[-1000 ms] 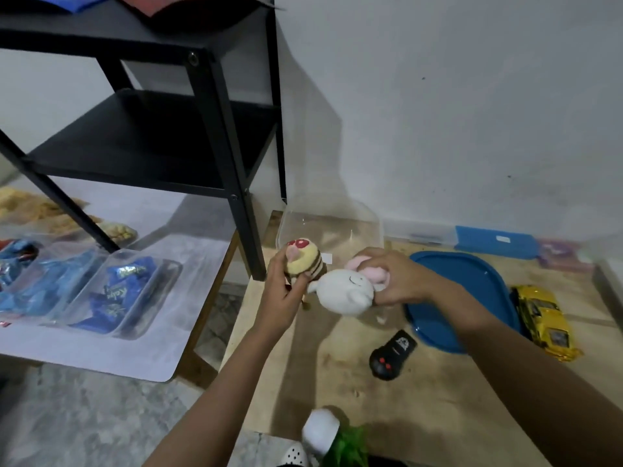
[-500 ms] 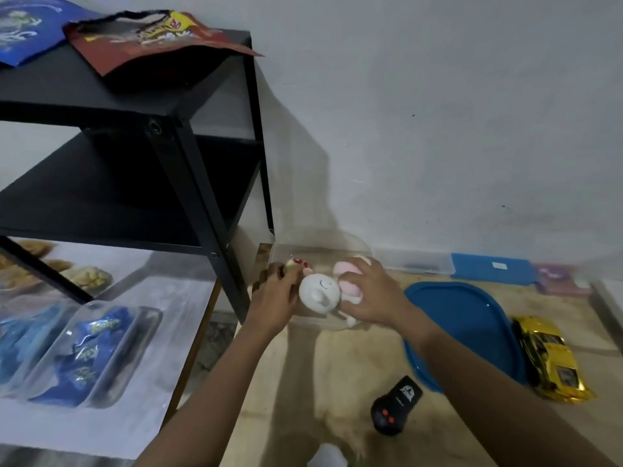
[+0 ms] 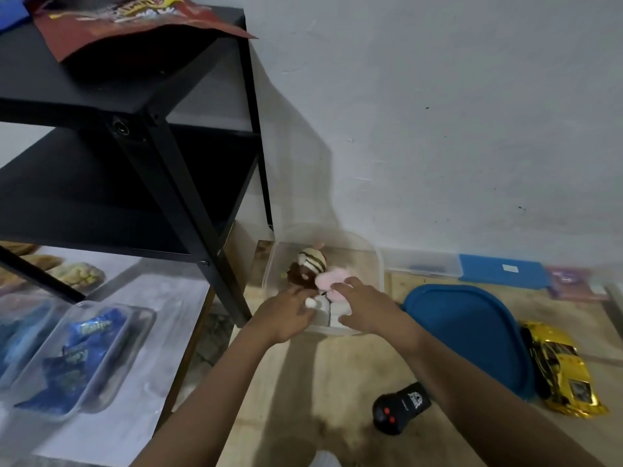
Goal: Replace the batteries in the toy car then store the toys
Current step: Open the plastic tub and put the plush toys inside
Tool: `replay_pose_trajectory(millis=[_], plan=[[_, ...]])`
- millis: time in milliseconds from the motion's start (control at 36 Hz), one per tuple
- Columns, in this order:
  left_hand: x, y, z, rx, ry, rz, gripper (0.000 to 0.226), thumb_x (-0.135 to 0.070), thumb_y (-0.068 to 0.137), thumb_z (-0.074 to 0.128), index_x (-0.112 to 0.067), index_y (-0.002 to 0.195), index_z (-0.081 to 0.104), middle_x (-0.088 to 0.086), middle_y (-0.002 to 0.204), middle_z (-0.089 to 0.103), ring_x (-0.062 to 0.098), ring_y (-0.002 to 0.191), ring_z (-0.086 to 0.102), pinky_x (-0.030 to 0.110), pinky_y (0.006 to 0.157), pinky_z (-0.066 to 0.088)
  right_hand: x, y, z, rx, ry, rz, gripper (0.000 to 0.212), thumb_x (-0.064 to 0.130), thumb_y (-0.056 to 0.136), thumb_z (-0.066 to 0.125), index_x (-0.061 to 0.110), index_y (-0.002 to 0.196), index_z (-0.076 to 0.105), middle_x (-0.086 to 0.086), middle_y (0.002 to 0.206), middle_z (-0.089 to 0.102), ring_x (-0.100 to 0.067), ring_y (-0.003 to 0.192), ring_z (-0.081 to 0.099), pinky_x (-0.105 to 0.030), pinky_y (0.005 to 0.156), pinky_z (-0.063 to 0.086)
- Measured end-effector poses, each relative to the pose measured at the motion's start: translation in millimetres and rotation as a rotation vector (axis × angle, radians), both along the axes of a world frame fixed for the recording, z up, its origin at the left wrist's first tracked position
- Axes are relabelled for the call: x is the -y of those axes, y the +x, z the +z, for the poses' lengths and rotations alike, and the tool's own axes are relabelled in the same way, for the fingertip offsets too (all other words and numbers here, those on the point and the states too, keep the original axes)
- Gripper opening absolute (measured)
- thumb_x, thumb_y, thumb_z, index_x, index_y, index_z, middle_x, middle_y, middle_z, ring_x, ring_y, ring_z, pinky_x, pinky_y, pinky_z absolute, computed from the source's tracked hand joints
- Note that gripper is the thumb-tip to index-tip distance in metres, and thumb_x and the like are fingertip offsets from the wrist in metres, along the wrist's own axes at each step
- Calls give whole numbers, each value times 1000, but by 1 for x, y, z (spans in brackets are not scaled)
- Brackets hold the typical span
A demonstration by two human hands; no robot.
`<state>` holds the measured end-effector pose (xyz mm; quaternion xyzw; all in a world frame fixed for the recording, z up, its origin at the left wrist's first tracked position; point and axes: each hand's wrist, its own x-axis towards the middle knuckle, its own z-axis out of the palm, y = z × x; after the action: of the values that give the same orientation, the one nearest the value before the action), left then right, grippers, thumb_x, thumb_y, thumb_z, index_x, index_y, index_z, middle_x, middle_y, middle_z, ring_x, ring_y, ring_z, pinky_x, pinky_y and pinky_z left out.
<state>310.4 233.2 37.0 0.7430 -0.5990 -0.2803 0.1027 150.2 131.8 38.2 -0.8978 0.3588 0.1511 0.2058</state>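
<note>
A brown-and-cream striped plush toy [image 3: 308,264] and a pink-and-white plush toy [image 3: 332,278] lay touching inside an open clear plastic container [image 3: 379,264]. Its blue lid [image 3: 472,332] lay flat beside it on the tabletop [image 3: 320,382], between a yellow toy car [image 3: 566,369] and a black remote control [image 3: 401,412].

white plush [image 3: 325,311] mostly hidden by right hand [image 3: 367,308] + left hand [image 3: 286,311], left's grip unclear. red snack bag [image 3: 135,25] chopped by top edge. remote [image 3: 401,409] logo too tiny.

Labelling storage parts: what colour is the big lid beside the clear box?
Blue; the lid shows best in the head view.
</note>
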Motion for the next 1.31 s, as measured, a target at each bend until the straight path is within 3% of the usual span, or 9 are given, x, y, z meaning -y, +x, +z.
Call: replay_pose_trajectory(millis=[194,306,444,639,778,944,1056,1194,1306], plan=[[12,-12,0,40,12,66,46,-31,88,54,-25,133,45,4,137,46,24,120,46,32,87,43,3,7,-4,41,52,-21,64,21,84,61,23,141,32,-10,136,35,-34,114,47,-41,89,47],[1,-29,1,132,-332,50,43,-13,86,54,-15,128,48,10,134,43,26,122,41,34,96,41,4,-4,-1,315,74,-62,49,15,84,58,22,131,48,-6,132,44,-27,118,44,-38,96,42],[-41,-45,4,77,-676,-86,40,-10,83,60,-19,121,50,7,121,52,21,113,49,26,87,44,1,-44,4,647,-162,-106,24,11,86,57,10,110,61,-6,106,57,-20,100,53,-34,85,45],[-115,-73,-19,-347,-300,-539,34,-25,95,52,-20,128,52,-1,130,52,11,119,45,11,98,31,-31,-107,-19,586,50,-130,20,25,86,58,18,105,57,10,99,49,-4,92,49,-22,80,42],[-150,-80,-56,-356,-180,-698,49,-42,94,52,-29,140,40,0,147,40,12,139,30,33,111,31,-59,-140,-48,307,230,-11,47,48,82,60,30,124,50,15,118,46,-4,112,45,-28,99,40],[-156,-85,-69,-264,-125,-597,56,-53,95,41,-36,146,25,1,145,39,16,133,34,29,103,34,-80,-147,-61,182,100,19,62,62,79,49,30,133,44,7,136,39,-13,126,33,-36,107,28],[-156,-96,-72,-242,-235,-465,53,-50,94,44,-30,142,36,4,127,55,13,112,45,22,84,39,-92,-146,-69,219,6,-42,66,68,78,37,26,129,49,4,132,45,-17,124,38,-32,100,28],[-157,-108,-76,-303,-311,-211,47,-47,88,48,-35,133,41,8,119,62,15,111,46,27,83,44,-108,-144,-78,288,-105,-217,70,69,76,32,23,123,54,2,122,53,-18,116,45,-33,92,29],[-154,-115,-80,-299,-333,71,52,-49,85,47,-22,130,52,4,117,62,15,109,53,18,87,40,-118,-135,-85,301,-166,-379,67,67,79,37,20,124,54,-1,122,54,-21,116,44,-36,94,29]])
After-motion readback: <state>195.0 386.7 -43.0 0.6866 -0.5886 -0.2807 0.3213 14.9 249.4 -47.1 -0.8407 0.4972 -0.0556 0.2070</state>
